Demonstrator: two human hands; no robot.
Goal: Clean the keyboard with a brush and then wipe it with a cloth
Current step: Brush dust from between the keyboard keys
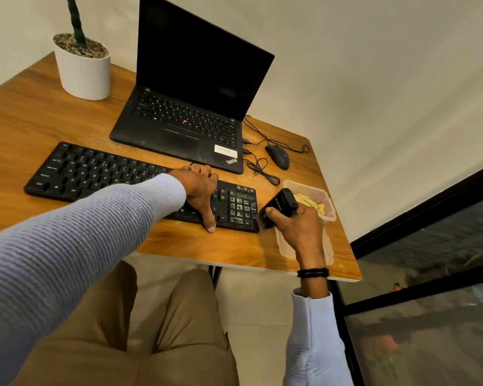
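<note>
A black full-size keyboard (95, 174) lies along the front of the wooden desk (34, 118). My left hand (200, 188) spans its right part, fingers curled over the far edge and thumb down at the near edge, holding it. My right hand (300, 229) grips a black brush (279, 206) just off the keyboard's right end, beside the number pad. A yellow cloth (311, 203) lies crumpled in a clear plastic container (329, 215) behind the brush.
An open black laptop (184, 126) stands behind the keyboard, with a wired mouse (278, 156) and loose cables to its right. A white plant pot (84, 71) sits at the back left. A black-framed glass panel (430, 288) borders the desk's right side.
</note>
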